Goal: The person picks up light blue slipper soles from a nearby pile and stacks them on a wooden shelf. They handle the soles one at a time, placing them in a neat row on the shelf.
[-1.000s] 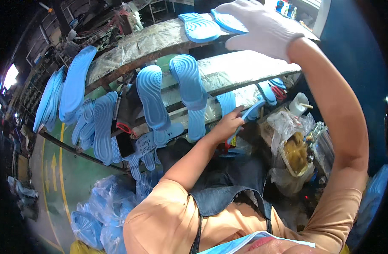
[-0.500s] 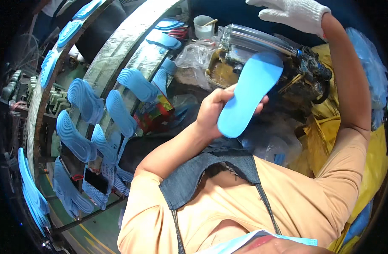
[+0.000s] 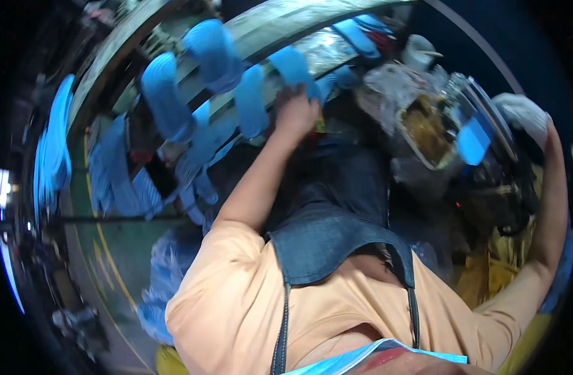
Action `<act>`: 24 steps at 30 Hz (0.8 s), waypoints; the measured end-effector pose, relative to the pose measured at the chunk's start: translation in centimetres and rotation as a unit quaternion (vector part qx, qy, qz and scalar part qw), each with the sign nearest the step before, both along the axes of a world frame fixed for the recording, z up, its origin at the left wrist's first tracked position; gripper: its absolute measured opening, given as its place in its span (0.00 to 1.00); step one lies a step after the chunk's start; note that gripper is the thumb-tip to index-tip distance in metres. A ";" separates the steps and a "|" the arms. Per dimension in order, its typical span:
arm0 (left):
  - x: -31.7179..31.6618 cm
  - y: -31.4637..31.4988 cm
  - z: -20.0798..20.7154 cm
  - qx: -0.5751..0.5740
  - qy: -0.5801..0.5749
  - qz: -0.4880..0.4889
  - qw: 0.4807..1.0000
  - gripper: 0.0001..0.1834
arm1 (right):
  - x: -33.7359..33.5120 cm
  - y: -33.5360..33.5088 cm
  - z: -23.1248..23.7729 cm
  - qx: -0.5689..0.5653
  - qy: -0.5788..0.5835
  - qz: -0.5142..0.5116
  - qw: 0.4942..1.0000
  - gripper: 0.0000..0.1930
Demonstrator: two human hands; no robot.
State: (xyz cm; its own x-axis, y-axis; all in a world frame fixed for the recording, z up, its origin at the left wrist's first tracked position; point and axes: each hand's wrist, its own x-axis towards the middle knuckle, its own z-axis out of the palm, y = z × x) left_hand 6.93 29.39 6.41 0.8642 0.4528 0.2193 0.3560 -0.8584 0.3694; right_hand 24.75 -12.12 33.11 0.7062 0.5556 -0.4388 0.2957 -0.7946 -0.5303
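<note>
My left hand (image 3: pixel 297 114) is at the lower end of a blue insole (image 3: pixel 291 65) on the rack; its fingers are smeared by motion, and I cannot tell whether they grip it. On the far right, my right hand (image 3: pixel 522 115) wears a white knit glove, fingers stretched out beside the shiny metal roller (image 3: pixel 496 119) of a small machine. Against the roller, next to the trough (image 3: pixel 426 134) of brownish, glue-like stuff, part of another blue insole (image 3: pixel 474 141) shows. Neither hand visibly holds anything.
Several ridged blue insoles (image 3: pixel 164 94) lie across the curved rack rails (image 3: pixel 261 25) on the left. A dark phone (image 3: pixel 160 177) rests among them. A white cup (image 3: pixel 419 52) and crumpled clear plastic (image 3: pixel 393 87) are behind the trough. Yellow sheeting (image 3: pixel 486 275) lies at the right.
My left hand has let go of the insole it held and moved left to the rack. That insole appears now at the roller. The gloved right hand has come down beside the roller. The view has turned.
</note>
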 end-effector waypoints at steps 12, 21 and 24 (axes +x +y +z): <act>-2.4 12.1 -6.2 0.006 -0.010 0.214 0.977 0.26 | 6.1 3.4 1.7 -0.108 -0.321 -0.016 0.941 0.14; -0.9 13.5 -7.8 -0.066 -0.066 0.167 0.982 0.23 | -1.0 29.8 11.5 0.468 -0.154 0.101 0.864 0.24; -1.9 15.0 -9.8 -0.036 -0.057 0.166 0.984 0.22 | -7.8 41.5 11.7 0.412 -0.079 0.243 0.874 0.20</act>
State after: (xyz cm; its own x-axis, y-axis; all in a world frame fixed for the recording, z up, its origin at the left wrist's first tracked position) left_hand 5.04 44.40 -3.41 0.6373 0.7244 0.2628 0.5660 -0.6715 0.4782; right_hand 16.98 29.41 44.85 0.3136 0.8888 0.3343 0.6138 0.0788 -0.7855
